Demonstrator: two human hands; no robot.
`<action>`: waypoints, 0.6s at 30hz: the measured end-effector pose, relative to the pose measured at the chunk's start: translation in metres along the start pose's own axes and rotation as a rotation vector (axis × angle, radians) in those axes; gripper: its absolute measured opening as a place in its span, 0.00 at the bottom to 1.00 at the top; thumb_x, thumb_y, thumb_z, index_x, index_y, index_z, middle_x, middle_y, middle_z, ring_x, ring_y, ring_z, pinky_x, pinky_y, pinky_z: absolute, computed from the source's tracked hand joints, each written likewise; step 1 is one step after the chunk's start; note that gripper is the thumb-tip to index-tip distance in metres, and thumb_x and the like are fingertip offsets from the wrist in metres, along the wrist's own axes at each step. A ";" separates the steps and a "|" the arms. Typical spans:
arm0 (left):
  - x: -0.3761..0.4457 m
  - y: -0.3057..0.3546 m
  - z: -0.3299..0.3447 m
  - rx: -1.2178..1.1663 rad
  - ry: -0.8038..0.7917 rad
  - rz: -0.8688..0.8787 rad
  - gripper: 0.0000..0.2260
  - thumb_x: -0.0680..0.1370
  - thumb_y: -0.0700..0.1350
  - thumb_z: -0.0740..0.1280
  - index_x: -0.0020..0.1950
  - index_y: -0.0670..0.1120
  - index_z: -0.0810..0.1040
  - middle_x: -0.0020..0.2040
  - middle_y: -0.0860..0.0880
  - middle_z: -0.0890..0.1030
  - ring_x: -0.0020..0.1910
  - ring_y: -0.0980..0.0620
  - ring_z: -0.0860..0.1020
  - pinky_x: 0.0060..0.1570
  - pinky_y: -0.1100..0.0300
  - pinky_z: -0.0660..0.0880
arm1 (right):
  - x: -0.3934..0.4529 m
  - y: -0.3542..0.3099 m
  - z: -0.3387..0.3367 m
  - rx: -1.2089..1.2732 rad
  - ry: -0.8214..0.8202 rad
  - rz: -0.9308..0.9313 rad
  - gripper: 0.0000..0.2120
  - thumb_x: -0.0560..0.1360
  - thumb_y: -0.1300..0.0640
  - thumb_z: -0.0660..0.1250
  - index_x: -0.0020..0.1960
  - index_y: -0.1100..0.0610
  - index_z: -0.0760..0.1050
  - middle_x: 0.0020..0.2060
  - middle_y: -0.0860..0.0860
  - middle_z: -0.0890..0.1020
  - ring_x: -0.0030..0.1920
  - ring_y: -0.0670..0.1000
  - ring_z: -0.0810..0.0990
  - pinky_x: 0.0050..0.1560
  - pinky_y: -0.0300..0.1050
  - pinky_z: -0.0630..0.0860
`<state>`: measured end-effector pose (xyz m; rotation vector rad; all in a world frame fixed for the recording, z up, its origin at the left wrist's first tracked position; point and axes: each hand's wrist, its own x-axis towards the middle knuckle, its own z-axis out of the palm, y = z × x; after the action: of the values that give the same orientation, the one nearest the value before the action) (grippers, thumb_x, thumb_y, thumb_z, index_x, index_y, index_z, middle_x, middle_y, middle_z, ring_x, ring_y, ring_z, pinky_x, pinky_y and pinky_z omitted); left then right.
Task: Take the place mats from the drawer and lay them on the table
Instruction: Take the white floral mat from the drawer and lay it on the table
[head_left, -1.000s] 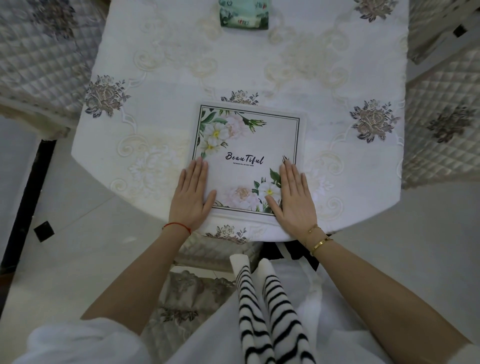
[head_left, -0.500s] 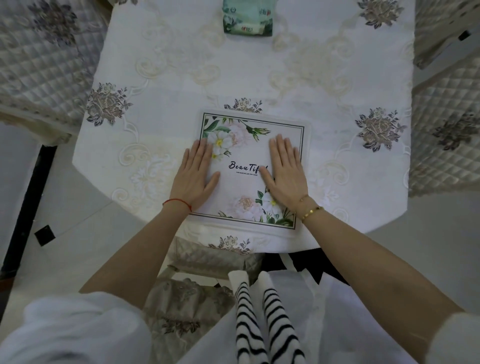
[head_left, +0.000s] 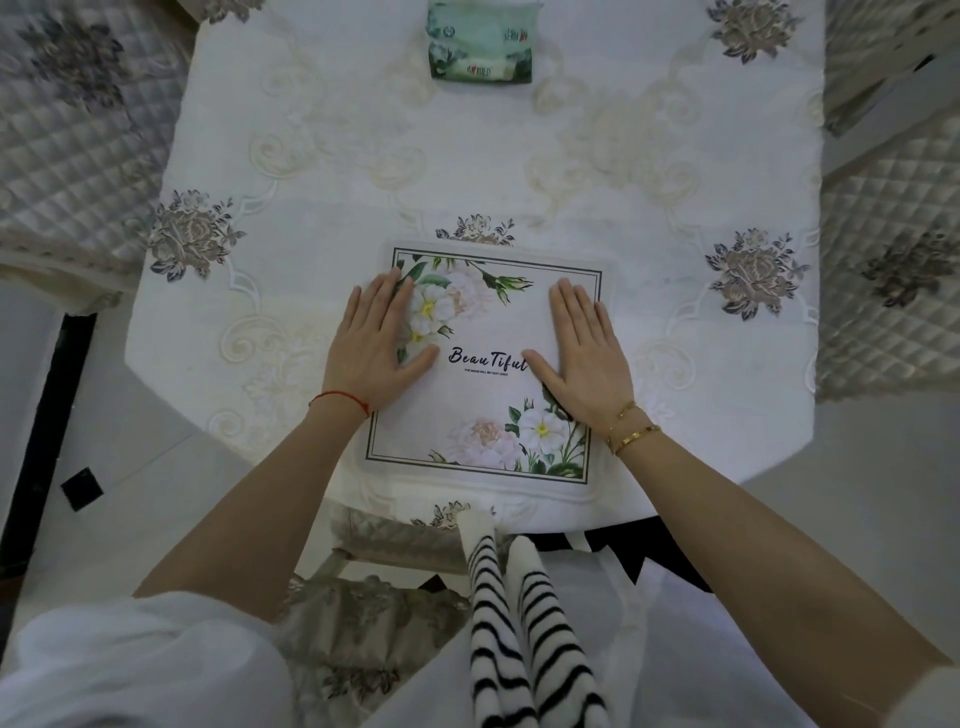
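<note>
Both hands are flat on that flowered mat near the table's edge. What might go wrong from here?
1. The place mat lies close to the table's near edge; a pull toward the body might slide it off.
2. The left hand and right hand press on a loose tablecloth, which might bunch or shift.
3. The tissue pack beyond could move with the cloth.

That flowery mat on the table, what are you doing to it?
A person is laying a place mat on the table. Both hands lie flat on it with straight fingers: the left hand over its left edge, the right hand on its right side, as if smoothing it down. The mat sits near the table's front edge. A green tissue pack lies at the far side.
</note>
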<state>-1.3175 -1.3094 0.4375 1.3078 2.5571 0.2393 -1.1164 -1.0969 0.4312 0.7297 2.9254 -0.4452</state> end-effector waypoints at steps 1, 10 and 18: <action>0.001 0.001 -0.001 -0.006 0.001 0.000 0.37 0.78 0.63 0.57 0.79 0.45 0.50 0.80 0.48 0.51 0.79 0.51 0.48 0.77 0.50 0.45 | 0.001 -0.001 -0.001 0.031 0.008 0.033 0.37 0.81 0.38 0.51 0.80 0.59 0.44 0.80 0.53 0.47 0.80 0.52 0.43 0.79 0.52 0.45; 0.040 0.010 -0.006 -0.059 -0.052 -0.027 0.41 0.75 0.67 0.54 0.79 0.44 0.48 0.80 0.47 0.48 0.79 0.49 0.46 0.77 0.53 0.44 | 0.042 -0.017 -0.007 0.036 -0.059 0.059 0.40 0.79 0.33 0.48 0.80 0.57 0.40 0.80 0.52 0.43 0.79 0.52 0.40 0.79 0.51 0.41; 0.043 0.004 -0.007 -0.032 -0.098 -0.043 0.42 0.74 0.70 0.54 0.80 0.47 0.45 0.80 0.50 0.46 0.79 0.52 0.43 0.77 0.50 0.42 | 0.014 0.018 -0.012 0.001 -0.064 0.073 0.40 0.80 0.34 0.49 0.80 0.57 0.40 0.80 0.51 0.44 0.79 0.49 0.41 0.79 0.51 0.42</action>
<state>-1.3409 -1.2726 0.4381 1.2208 2.4856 0.2020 -1.1207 -1.0712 0.4361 0.8036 2.8288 -0.4544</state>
